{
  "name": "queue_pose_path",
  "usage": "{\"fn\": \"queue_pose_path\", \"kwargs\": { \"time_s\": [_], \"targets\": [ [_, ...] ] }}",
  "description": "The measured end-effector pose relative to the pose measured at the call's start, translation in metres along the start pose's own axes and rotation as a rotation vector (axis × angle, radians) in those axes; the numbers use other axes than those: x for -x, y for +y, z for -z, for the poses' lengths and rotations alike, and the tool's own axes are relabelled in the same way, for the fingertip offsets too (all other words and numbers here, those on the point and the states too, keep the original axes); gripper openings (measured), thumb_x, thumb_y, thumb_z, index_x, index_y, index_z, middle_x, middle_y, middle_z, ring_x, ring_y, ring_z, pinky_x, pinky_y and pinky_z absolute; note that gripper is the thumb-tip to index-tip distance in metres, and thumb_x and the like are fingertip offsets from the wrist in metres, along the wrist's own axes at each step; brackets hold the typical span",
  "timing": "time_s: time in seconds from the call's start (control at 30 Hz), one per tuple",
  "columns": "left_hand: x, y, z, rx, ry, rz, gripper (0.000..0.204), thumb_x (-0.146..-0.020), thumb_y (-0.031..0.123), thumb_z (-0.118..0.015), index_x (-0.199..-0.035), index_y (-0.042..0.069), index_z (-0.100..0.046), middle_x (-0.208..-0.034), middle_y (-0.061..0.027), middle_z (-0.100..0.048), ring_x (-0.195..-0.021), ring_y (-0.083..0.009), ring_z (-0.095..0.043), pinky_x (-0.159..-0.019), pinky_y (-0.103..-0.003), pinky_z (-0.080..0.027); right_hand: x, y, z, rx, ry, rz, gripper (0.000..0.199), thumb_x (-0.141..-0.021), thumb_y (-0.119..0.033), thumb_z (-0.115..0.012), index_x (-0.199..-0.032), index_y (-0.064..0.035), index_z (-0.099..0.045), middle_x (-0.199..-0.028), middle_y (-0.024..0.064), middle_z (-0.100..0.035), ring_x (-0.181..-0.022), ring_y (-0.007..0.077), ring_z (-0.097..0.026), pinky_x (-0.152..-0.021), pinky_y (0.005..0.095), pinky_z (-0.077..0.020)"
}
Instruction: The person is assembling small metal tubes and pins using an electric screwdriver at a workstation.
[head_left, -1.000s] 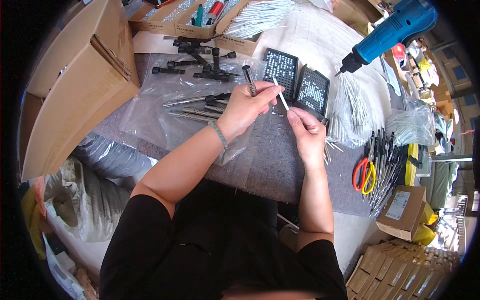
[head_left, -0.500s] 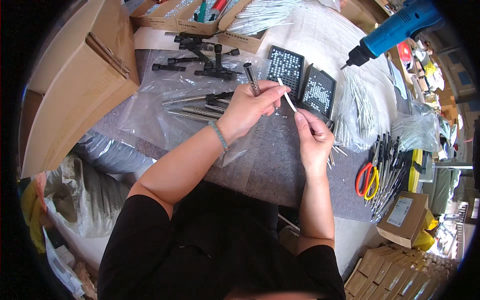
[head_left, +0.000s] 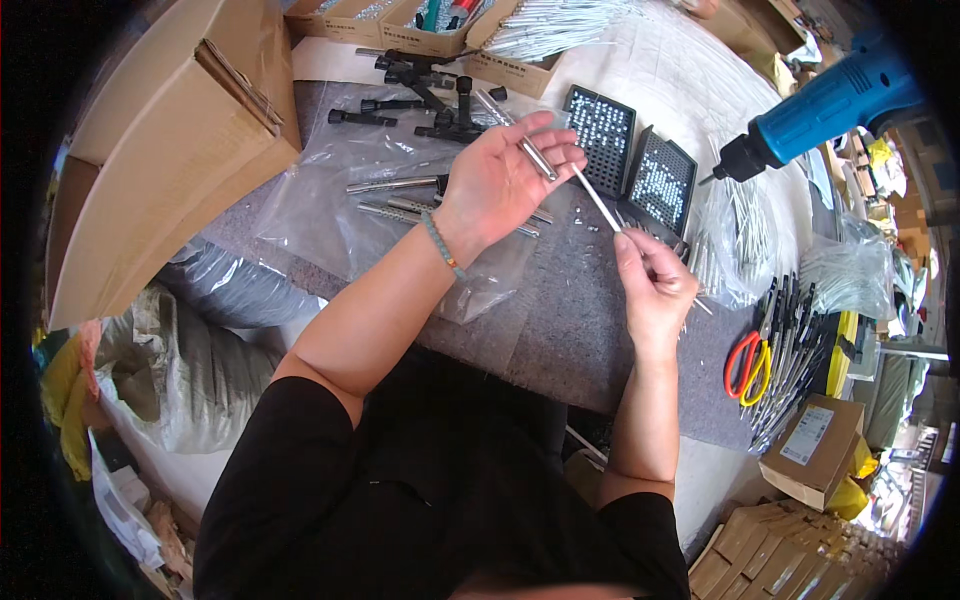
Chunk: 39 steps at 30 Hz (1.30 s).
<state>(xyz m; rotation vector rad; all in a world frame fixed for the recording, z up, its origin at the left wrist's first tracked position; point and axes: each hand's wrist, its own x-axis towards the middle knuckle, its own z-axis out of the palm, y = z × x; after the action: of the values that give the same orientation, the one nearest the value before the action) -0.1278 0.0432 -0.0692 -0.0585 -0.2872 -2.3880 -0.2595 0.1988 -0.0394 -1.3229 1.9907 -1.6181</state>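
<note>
My left hand (head_left: 485,190) is turned palm up with the fingers stretched out, and a perforated metal tube (head_left: 537,158) lies slantwise across them. Between the thumb and fingers of my right hand (head_left: 657,290) is one end of a thin white rod (head_left: 598,202). Its other end reaches up to the left fingertips, close to the tube's lower end. Below my left hand, several similar metal tubes (head_left: 390,184) lie on a clear plastic bag (head_left: 320,205), near black plastic fittings (head_left: 362,118). Just beyond the rod stand two black hole trays (head_left: 603,178) with small shiny pieces in them.
A blue power screwdriver (head_left: 825,118) hangs at the upper right. Bundled white rods (head_left: 735,235), scissors (head_left: 735,366) with red and yellow handles and thin metal rods (head_left: 785,375) lie to the right. A large carton (head_left: 170,160) stands left; small cardboard boxes (head_left: 510,75) line the back.
My left hand has opened from its grip and turned palm up, with the tube now lying tilted across the fingers. My right hand has drawn back slightly with the white rod. The view has shifted a little.
</note>
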Motion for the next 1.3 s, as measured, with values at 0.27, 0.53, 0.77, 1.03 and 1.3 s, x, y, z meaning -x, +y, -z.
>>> {"fn": "queue_pose_path", "kwargs": {
  "time_s": [0.27,0.53,0.77,1.03,1.3],
  "targets": [
    [0.002,0.003,-0.007,0.056,-0.033,-0.018,0.029,-0.093,0.016,-0.036,-0.111,-0.004,-0.046,-0.114,-0.0214,-0.051,-0.109,-0.0318,-0.049,-0.104,-0.046,-0.033,0.002,-0.005,-0.005,0.042,-0.115,-0.036,0.012,-0.078,-0.008,-0.069,-0.088,-0.0019,-0.068,-0.062,-0.0038,-0.058,-0.052,0.0006,-0.044,-0.046,0.0174,-0.0355],
    [0.007,-0.009,-0.012,-0.503,0.076,0.003,0.03,-0.095,0.019,-0.042,-0.111,-0.004,-0.052,-0.104,-0.0099,-0.057,-0.089,-0.0179,-0.054,-0.085,-0.031,-0.044,-0.002,0.002,-0.009,0.08,0.011,-0.008,0.013,-0.079,-0.009,-0.068,-0.089,-0.0017,-0.068,-0.067,0.0023,-0.062,-0.053,0.0042,-0.048,-0.049,0.0199,-0.0394],
    [0.01,-0.024,-0.014,-0.619,0.054,0.081,0.021,-0.093,0.016,-0.049,-0.106,0.001,-0.056,-0.094,-0.0053,-0.06,-0.078,-0.0137,-0.055,-0.074,-0.028,-0.045,-0.006,0.001,-0.014,0.303,-0.087,-0.003,0.022,-0.074,-0.01,-0.068,-0.096,-0.006,-0.063,-0.065,0.0063,-0.059,-0.055,0.0171,-0.057,-0.053,0.0273,-0.0452],
    [0.011,-0.03,-0.014,-0.763,0.079,0.189,0.019,-0.09,0.017,-0.056,-0.101,0.002,-0.057,-0.087,-0.0041,-0.06,-0.076,-0.0116,-0.057,-0.073,-0.028,-0.05,-0.011,0.01,-0.002,0.266,-0.244,0.098,0.048,-0.068,-0.009,-0.068,-0.112,-0.0037,-0.05,-0.089,0.0123,-0.059,-0.084,0.0279,-0.059,-0.075,0.0363,-0.0473],
    [0.009,-0.026,-0.011,-0.711,0.119,0.2,0.019,-0.091,0.015,-0.053,-0.103,0.0,-0.057,-0.095,-0.0087,-0.062,-0.082,-0.0148,-0.06,-0.076,-0.03,-0.05,-0.012,0.01,0.031,0.568,-0.382,0.117,0.021,-0.073,-0.014,-0.067,-0.092,-0.0037,-0.064,-0.082,0.0132,-0.06,-0.081,0.0323,-0.057,-0.074,0.039,-0.0451]
  ]
}}
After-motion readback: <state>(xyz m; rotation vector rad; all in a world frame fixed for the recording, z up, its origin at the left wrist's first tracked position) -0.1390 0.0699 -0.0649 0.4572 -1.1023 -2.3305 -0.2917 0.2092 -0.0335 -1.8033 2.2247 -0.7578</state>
